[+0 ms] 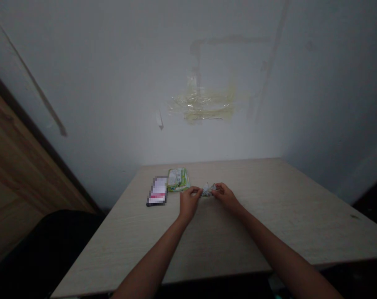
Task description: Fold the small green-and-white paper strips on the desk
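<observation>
A crumpled silvery wrapper (208,190) looks twisted and creased; the left hand (190,202) and right hand (226,196) pinch its ends.

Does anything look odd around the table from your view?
Yes: yellowed tape is stuck to the wall above the table, apparently leftover residue. Also, the crumpled wrapper between the left hand and right hand looks creased and misshapen.

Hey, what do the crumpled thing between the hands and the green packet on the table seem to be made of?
The crumpled wad between the left hand and right hand looks like thin foil or plastic wrapper: sharp creases, silvery glints, though it's too small to be sure. The green packet looks like glossy printed plastic film, judging by the sheen across its surface.
</observation>
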Motion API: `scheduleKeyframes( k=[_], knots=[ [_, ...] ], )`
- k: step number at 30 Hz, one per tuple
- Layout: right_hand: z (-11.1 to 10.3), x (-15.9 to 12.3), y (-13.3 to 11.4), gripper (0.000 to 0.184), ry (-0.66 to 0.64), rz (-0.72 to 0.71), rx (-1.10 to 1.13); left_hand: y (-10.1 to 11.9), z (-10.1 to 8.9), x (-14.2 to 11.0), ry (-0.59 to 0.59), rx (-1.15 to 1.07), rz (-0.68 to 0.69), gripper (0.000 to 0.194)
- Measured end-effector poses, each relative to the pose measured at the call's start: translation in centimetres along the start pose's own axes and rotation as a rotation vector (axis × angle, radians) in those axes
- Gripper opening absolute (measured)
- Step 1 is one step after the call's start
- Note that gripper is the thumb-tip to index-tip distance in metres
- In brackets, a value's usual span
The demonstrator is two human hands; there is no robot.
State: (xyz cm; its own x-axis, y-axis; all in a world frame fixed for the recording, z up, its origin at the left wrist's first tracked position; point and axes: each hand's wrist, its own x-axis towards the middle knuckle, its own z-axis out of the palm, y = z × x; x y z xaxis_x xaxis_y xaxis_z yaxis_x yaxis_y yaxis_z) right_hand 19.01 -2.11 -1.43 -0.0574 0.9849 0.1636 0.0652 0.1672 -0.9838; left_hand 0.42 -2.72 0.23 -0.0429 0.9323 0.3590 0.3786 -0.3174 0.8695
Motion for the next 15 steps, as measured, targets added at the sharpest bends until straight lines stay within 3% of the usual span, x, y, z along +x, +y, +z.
scheduleKeyframes(
  k=[5, 15],
  knots=[
    [0.33, -0.07, -0.01, 0.038, -0.023, 0.036, 0.076, 0.0, 0.12, -0.05, -0.009, -0.01, 0.024, 0.026],
    [0.52, -0.68, -0.77, 0.046, -0.031, -0.022, 0.004, -0.04, 0.22, -0.23, -0.031, -0.017, 0.015, 0.025]
  ],
)
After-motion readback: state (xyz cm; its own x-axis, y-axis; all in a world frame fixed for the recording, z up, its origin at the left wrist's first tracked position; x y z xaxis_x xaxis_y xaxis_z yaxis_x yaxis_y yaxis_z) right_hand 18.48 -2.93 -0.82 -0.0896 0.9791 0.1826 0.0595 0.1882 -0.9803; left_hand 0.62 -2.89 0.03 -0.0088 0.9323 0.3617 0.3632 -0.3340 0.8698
